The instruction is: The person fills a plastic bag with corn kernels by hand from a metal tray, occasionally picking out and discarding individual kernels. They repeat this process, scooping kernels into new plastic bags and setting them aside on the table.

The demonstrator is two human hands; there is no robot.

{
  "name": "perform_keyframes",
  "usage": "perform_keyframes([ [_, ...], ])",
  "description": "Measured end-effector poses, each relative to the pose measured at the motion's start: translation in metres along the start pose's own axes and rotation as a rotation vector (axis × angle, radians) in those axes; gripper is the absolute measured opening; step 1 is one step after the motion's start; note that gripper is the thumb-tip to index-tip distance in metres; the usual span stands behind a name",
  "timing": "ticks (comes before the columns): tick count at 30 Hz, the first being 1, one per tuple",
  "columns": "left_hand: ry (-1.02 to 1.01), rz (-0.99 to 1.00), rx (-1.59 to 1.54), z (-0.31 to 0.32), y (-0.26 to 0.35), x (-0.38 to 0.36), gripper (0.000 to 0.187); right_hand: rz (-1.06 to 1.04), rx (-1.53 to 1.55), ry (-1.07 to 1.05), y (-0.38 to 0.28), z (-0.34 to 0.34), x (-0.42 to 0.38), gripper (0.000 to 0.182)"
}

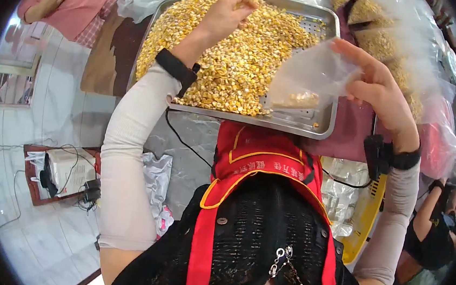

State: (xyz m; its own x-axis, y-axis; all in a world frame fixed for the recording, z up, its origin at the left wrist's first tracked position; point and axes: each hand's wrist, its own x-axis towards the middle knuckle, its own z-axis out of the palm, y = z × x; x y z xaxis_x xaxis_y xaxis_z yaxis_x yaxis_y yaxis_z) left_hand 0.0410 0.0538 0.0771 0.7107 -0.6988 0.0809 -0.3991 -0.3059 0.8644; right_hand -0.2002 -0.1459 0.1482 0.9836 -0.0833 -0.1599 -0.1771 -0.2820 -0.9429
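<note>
A metal tray (333, 29) with a perforated bottom holds a broad heap of yellow and pale corn kernels (228, 72). Above the far part of the heap is my left hand (229, 19), its fingers curled inward; whatever they may hold is hidden. At the tray's right side, my right hand (377, 82) pinches the top of a clear plastic bag (316, 69) between thumb and fingers. The bag hangs slanted over the tray's right end, with a few kernels (296, 101) gathered at its bottom.
Beyond the tray's right side lie bags of pale grain (380, 42) and a pink plastic bag (436, 144). A yellow basket (364, 225) of clear packets stands by my right arm. People are at the upper left and far right. Cables hang near my front.
</note>
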Motion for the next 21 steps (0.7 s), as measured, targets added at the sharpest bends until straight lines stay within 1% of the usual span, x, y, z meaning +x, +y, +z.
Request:
perform_keyframes([
  [1,0.011,-0.003,0.004,-0.005,-0.023,0.002,0.018,0.002,0.022,0.02,0.004,-0.001,0.0,0.062],
  [3,0.117,0.216,0.476,-0.01,-0.061,0.005,0.016,0.008,0.037,-0.001,0.012,-0.006,0.0,0.062],
  [4,0.121,0.212,0.476,-0.009,-0.071,0.006,0.016,0.02,0.054,-0.014,0.014,-0.006,0.0,0.062],
  [6,0.056,0.21,0.532,-0.008,-0.084,0.008,0.015,0.024,0.046,-0.022,0.014,-0.005,0.001,0.062],
  [8,0.079,0.219,0.574,-0.006,-0.089,0.01,0.016,0.029,0.036,-0.026,0.013,-0.004,0.003,0.063],
  [11,0.056,0.185,0.578,-0.003,-0.078,0.004,0.016,0.052,0.081,-0.032,0.011,-0.002,0.004,0.062],
  [13,-0.146,0.442,0.753,0.0,-0.077,0.0,0.017,0.064,0.043,-0.027,0.01,-0.002,0.005,0.063],
  [14,-0.145,0.437,0.753,0.007,-0.078,-0.009,0.017,0.065,0.044,-0.032,0.01,-0.002,0.005,0.063],
  [16,-0.149,0.66,1.014,0.026,-0.081,-0.033,0.02,0.067,0.064,-0.018,0.012,0.0,0.007,0.063],
  [20,-0.157,0.648,1.0,0.037,-0.079,-0.057,0.02,0.053,0.051,-0.027,0.011,0.0,0.006,0.063],
  [21,-0.145,0.685,0.996,0.035,-0.079,-0.061,0.019,0.062,0.048,-0.027,0.01,0.0,0.005,0.063],
])
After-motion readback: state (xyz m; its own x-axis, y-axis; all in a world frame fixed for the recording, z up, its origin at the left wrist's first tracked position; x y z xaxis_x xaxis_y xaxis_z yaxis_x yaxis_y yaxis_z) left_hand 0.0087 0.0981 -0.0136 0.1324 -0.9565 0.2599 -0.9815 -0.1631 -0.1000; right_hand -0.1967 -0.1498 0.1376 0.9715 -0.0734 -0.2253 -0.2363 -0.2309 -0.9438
